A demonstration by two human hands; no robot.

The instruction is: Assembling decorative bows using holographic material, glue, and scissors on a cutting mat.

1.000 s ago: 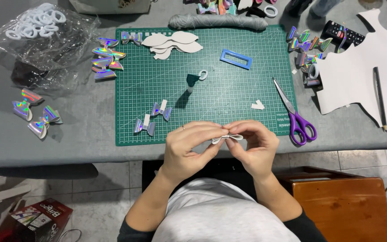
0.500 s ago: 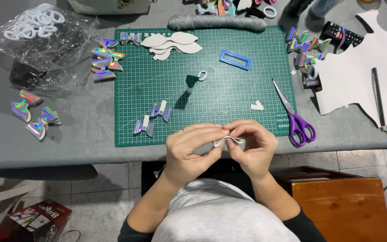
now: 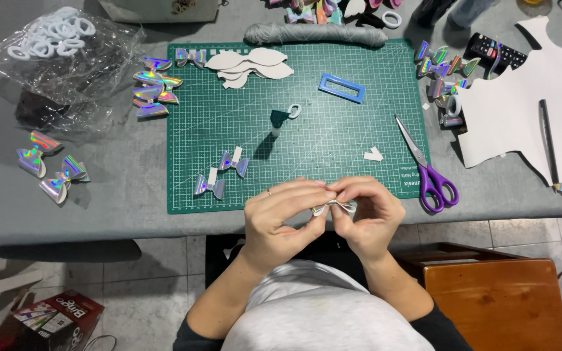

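Bow piece (image 3: 334,208): small white folded bow, held at near edge of table, just past front border of green cutting mat (image 3: 307,162).
Head view, left hand (image 3: 284,218): fingers curled narrow, pinching bow's left end; ring on one finger.
Head view, right hand (image 3: 365,214): fingers curled narrow, pinching bow's right end; thumbs of both hands nearly touching over bow's middle.
Mat contents: two shiny bows (image 3: 222,172) w/ white strips, left of hands; blue rectangular frame (image 3: 342,88); stack of white petal-shaped cutouts (image 3: 252,64); small white scrap (image 3: 373,155).
Scissors (image 3: 426,168): purple handles, lying on mat's right edge, near right hand, not touching.
Table, left: more shiny bows (image 3: 50,166); clear bag of white rings (image 3: 60,49).
Table, right: white sheet (image 3: 541,104) w/ pencil (image 3: 548,143) on it.
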